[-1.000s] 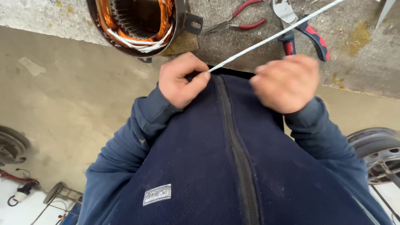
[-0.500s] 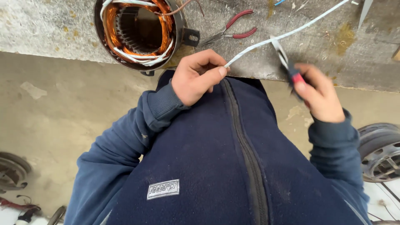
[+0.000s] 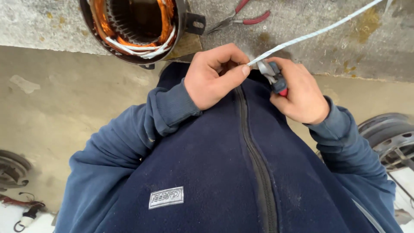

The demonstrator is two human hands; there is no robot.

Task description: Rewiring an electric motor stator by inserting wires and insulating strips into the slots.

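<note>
At the chest, cord: the thin white braided cord runs from the table edge down to both hands.
Left hand: pinches the cord's end.
Right hand: closed around red-handled metal cutters, just beside the cord.
Hidden: cutter tips; cord's far end cut off.

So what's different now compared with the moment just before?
The right hand, holding the red-and-blue cutters, came back in from the side to the white sleeving beside the left hand. The left hand's pinch on the sleeving end, the motor stator and the red pliers stayed put.
</note>
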